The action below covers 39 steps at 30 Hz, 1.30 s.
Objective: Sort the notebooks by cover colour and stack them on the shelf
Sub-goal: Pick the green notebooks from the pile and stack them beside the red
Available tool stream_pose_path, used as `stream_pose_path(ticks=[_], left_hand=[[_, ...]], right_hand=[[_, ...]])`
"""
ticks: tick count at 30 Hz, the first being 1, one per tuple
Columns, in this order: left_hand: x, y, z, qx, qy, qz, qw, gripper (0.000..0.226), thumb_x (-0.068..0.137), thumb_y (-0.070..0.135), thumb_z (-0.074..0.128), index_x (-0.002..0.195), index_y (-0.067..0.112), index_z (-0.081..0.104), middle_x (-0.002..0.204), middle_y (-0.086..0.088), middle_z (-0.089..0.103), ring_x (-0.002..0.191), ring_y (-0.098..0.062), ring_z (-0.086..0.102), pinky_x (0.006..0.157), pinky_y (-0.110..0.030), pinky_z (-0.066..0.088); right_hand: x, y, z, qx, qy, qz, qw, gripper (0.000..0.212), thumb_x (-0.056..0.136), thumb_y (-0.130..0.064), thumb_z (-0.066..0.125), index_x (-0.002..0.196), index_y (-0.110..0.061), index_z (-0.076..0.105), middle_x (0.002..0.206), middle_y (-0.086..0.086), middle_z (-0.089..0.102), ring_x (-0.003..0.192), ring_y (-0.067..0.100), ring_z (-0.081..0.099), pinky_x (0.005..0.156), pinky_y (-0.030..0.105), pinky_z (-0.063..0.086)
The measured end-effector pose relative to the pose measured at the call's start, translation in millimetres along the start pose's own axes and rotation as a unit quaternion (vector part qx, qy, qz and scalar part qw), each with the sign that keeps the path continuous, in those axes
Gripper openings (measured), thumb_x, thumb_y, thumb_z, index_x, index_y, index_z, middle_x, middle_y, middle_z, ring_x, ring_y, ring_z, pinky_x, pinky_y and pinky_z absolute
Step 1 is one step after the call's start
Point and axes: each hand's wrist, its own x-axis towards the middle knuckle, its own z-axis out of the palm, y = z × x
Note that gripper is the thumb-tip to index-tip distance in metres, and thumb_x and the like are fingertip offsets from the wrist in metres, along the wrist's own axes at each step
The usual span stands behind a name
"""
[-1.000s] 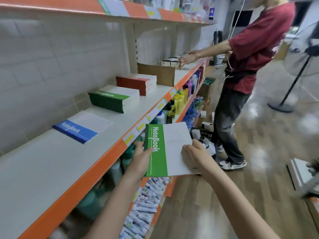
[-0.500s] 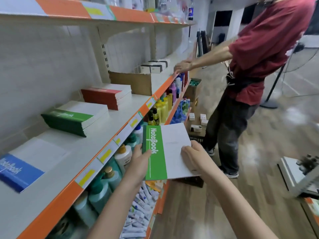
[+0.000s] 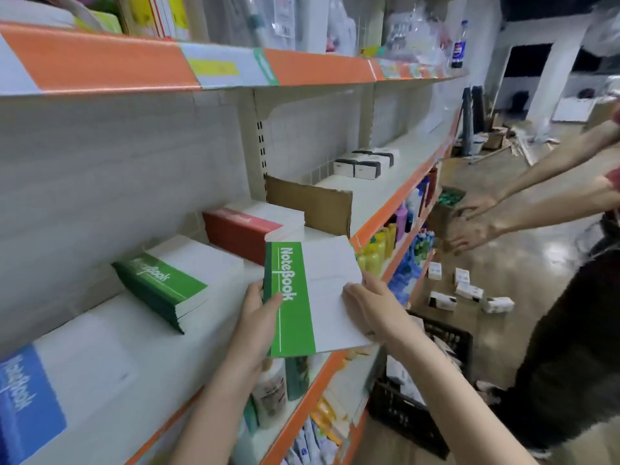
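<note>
Both my hands hold a green-and-white notebook (image 3: 312,297) over the front edge of the white shelf (image 3: 214,330). My left hand (image 3: 260,317) grips its green spine edge with the thumb on the cover. My right hand (image 3: 372,307) grips the white right edge. On the shelf a stack of green notebooks (image 3: 167,283) lies just left of the held one. A stack of red notebooks (image 3: 248,229) sits behind it. A blue notebook (image 3: 30,404) lies at the near left.
A cardboard divider (image 3: 312,206) stands behind the red stack, with small boxes (image 3: 365,164) beyond. Bottles (image 3: 379,250) fill the lower shelves. Another person's hands (image 3: 473,223) reach in from the right. A black crate (image 3: 422,391) and small boxes (image 3: 466,292) sit on the floor.
The held green notebook has risen and moved in over the shelf's edge, closer to the green stack. The other person's hands have left the shelf and dropped toward a box.
</note>
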Motion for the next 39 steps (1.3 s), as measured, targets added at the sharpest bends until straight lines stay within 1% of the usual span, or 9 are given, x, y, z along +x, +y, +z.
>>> stream_pose_path(ticks=[5, 8, 11, 15, 18, 23, 26, 32, 39], left_hand=[[15, 11, -40, 0.005, 0.089, 0.009, 0.996, 0.018, 0.098, 0.013, 0.047, 0.095, 0.027, 0.057, 0.09, 0.003, 0.07, 0.077, -0.014, 0.068, 0.062, -0.03, 0.051], [21, 20, -61, -0.012, 0.157, 0.014, 0.987, 0.02, 0.097, 0.009, 0.047, 0.114, 0.02, 0.051, 0.104, -0.005, 0.064, 0.088, -0.02, 0.063, 0.075, -0.031, 0.051], [25, 28, -82, -0.025, 0.202, 0.018, 0.979, 0.029, 0.098, 0.008, 0.045, 0.127, 0.012, 0.047, 0.107, -0.008, 0.062, 0.081, -0.018, 0.062, 0.063, -0.027, 0.048], [33, 32, -106, -0.025, 0.27, 0.019, 0.962, 0.022, 0.097, 0.006, 0.046, 0.119, 0.007, 0.052, 0.095, -0.006, 0.063, 0.074, -0.015, 0.061, 0.059, -0.027, 0.045], [39, 36, -116, -0.033, 0.32, 0.02, 0.947, 0.012, 0.097, 0.005, 0.046, 0.104, 0.011, 0.053, 0.09, -0.004, 0.063, 0.073, -0.015, 0.061, 0.06, -0.027, 0.046], [52, 44, -119, -0.02, 0.38, 0.037, 0.924, 0.022, 0.095, 0.002, 0.049, 0.081, 0.019, 0.055, 0.073, 0.005, 0.066, 0.06, -0.006, 0.064, 0.047, -0.013, 0.048], [60, 47, -118, 0.024, 0.406, 0.04, 0.913, 0.033, 0.094, 0.001, 0.05, 0.071, 0.025, 0.05, 0.051, 0.016, 0.064, 0.048, 0.005, 0.061, 0.045, -0.011, 0.046], [75, 44, -119, 0.166, 0.434, -0.006, 0.886, 0.022, 0.092, 0.01, 0.054, 0.077, 0.024, 0.061, 0.086, -0.003, 0.072, 0.083, -0.02, 0.067, 0.08, -0.033, 0.052], [91, 29, -115, 0.296, 0.468, -0.014, 0.832, 0.022, 0.091, 0.014, 0.059, 0.073, 0.025, 0.06, 0.063, 0.017, 0.055, 0.06, -0.003, 0.056, 0.063, -0.024, 0.051]], right_hand=[[37, -24, 43, -0.007, -0.084, -0.028, 0.996, 0.012, 0.094, -0.022, 0.046, 0.083, -0.015, 0.047, 0.082, 0.002, 0.047, 0.074, 0.017, 0.046, 0.061, 0.027, 0.035], [55, -41, 71, -0.006, -0.132, -0.042, 0.99, 0.022, 0.093, -0.02, 0.047, 0.072, -0.021, 0.039, 0.067, -0.003, 0.039, 0.057, 0.013, 0.04, 0.04, 0.017, 0.031], [74, -55, 100, -0.004, -0.191, -0.045, 0.981, 0.013, 0.094, -0.022, 0.047, 0.081, -0.019, 0.045, 0.075, -0.001, 0.049, 0.063, 0.013, 0.05, 0.036, 0.012, 0.031], [95, -69, 133, 0.009, -0.254, -0.068, 0.965, 0.01, 0.093, -0.018, 0.047, 0.083, -0.018, 0.05, 0.078, 0.001, 0.052, 0.067, 0.014, 0.052, 0.048, 0.017, 0.037], [111, -80, 153, 0.009, -0.308, -0.087, 0.947, 0.019, 0.093, -0.014, 0.048, 0.076, -0.02, 0.053, 0.062, -0.007, 0.055, 0.053, 0.007, 0.052, 0.041, 0.012, 0.036], [144, -96, 176, -0.023, -0.361, -0.09, 0.928, 0.008, 0.094, -0.021, 0.048, 0.096, -0.016, 0.054, 0.082, 0.0, 0.056, 0.067, 0.011, 0.053, 0.045, 0.016, 0.04], [161, -99, 182, -0.038, -0.373, -0.112, 0.92, 0.011, 0.095, -0.02, 0.048, 0.101, -0.014, 0.054, 0.083, 0.001, 0.057, 0.067, 0.012, 0.054, 0.039, 0.011, 0.039], [188, -88, 195, -0.172, -0.328, -0.241, 0.897, 0.018, 0.09, -0.027, 0.054, 0.091, -0.01, 0.059, 0.086, 0.006, 0.063, 0.075, 0.023, 0.06, 0.055, 0.025, 0.045], [196, -79, 202, -0.275, -0.271, -0.295, 0.874, 0.025, 0.089, -0.035, 0.052, 0.088, -0.01, 0.054, 0.085, 0.006, 0.061, 0.077, 0.027, 0.06, 0.067, 0.032, 0.05]])
